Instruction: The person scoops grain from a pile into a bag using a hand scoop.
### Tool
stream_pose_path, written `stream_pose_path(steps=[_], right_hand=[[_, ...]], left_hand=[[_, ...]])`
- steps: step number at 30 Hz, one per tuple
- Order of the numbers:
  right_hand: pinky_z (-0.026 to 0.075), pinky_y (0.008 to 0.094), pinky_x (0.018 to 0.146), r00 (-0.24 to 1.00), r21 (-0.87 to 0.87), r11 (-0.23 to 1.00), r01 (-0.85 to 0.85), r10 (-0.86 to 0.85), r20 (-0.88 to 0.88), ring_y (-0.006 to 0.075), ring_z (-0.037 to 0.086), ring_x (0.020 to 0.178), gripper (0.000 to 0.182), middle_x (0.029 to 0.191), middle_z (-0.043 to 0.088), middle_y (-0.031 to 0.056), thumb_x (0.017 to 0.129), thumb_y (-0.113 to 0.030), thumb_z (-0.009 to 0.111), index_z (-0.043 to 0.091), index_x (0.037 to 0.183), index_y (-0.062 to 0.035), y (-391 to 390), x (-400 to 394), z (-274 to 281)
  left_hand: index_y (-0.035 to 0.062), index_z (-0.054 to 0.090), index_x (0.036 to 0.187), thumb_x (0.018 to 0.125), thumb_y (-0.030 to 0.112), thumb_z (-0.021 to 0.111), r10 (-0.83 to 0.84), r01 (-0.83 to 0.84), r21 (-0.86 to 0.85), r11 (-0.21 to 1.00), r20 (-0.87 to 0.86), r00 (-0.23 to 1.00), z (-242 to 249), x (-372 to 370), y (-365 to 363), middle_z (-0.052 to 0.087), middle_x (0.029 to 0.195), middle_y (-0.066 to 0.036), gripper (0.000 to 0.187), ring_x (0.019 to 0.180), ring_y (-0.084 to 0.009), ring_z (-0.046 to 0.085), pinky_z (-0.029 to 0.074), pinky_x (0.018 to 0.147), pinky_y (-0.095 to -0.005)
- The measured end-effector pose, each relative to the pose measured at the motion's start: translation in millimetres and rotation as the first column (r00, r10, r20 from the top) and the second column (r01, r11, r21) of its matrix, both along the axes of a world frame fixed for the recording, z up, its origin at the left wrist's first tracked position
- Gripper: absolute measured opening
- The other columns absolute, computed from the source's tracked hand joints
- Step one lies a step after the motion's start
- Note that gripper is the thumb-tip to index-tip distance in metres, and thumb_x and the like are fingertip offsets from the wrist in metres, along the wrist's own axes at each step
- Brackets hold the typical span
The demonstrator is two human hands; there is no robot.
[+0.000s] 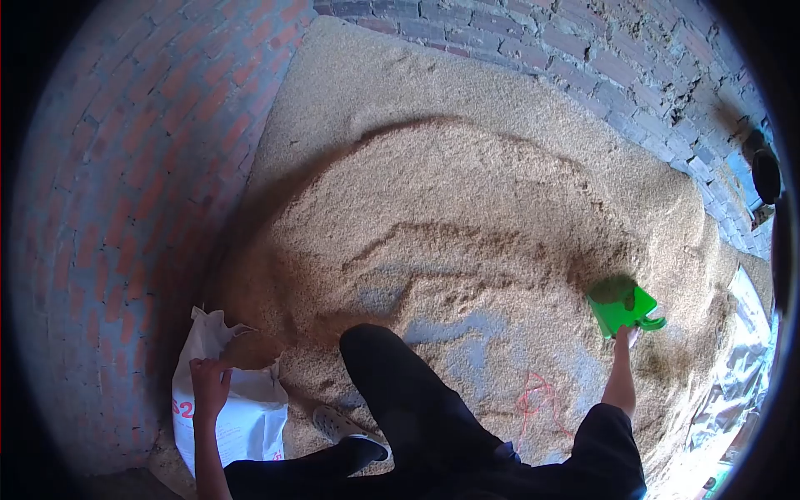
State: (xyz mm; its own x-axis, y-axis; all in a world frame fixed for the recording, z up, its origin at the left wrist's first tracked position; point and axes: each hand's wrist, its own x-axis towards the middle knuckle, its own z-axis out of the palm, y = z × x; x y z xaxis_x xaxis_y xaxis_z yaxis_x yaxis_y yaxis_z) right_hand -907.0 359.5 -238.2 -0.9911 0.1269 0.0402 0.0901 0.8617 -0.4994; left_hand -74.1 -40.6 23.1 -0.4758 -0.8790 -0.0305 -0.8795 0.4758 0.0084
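Observation:
My left hand (210,382) is closed on the rim of a white sack (242,412) with red lettering, at the lower left. The sack's mouth is open, and brown grainy material shows inside it. On the right, my right hand (627,335) grips the handle side of a green scoop (623,315). The scoop sits at the edge of the pale tan heap (467,183), its opening toward the heap, with some of the grainy material in it.
Brick walls (158,167) stand at the left and along the back. My legs and one grey shoe (337,425) are at the bottom middle. Shiny plastic sheeting (733,375) lies at the right edge. A dark round object (765,175) is at the upper right.

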Motion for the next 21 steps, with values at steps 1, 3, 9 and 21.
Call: stream_pose_path(steps=[1,3,9,21], right_hand=[[0.054,0.0388,0.058,1.000,-0.043,0.999,0.000,0.001,0.023,0.0328,0.061,0.081,0.048,0.104,0.056,0.0218,0.077,-0.030,0.046,0.045,0.116,-0.0010,1,-1,1],[0.053,0.0397,0.063,0.997,-0.033,0.999,-0.027,0.030,0.077,0.0337,0.060,0.083,0.053,0.105,0.056,0.0237,0.080,-0.039,0.043,0.045,0.117,-0.0008,31,-31,-41],[0.044,0.0470,0.075,0.993,-0.138,0.988,-0.063,0.076,0.091,0.0397,0.056,0.089,0.052,0.104,0.055,0.0259,0.080,-0.040,0.043,0.048,0.114,0.0002,17,-17,-50],[0.049,0.0466,0.068,0.985,0.093,0.981,-0.172,0.174,-0.015,0.0388,0.057,0.087,0.047,0.097,0.057,0.0267,0.078,-0.028,0.046,0.045,0.115,0.0005,-24,1,-11]], left_hand=[[0.0068,0.064,0.078,0.070,0.005,0.063,0.001,-0.001,-0.003,1.000,-0.006,1.000,-1,0,-1,0.061,0.079,-0.010,0.009,0.080,-0.0250,0.055,0.034,0.082,-0.0383],[0.0068,0.064,0.079,0.070,0.005,0.063,-0.006,0.007,-0.029,1.000,0.014,1.000,-3,2,-3,0.061,0.079,-0.010,0.009,0.080,-0.0250,0.055,0.034,0.082,-0.0382],[0.0062,0.064,0.078,0.071,0.006,0.063,-0.009,0.009,0.022,1.000,-0.008,1.000,0,-7,-13,0.062,0.080,-0.009,0.008,0.081,-0.0244,0.055,0.033,0.083,-0.0377],[0.0054,0.065,0.082,0.072,0.009,0.063,0.018,-0.020,0.069,0.997,0.030,0.999,-5,-6,-22,0.064,0.084,-0.009,0.011,0.083,-0.0251,0.054,0.032,0.083,-0.0358]])
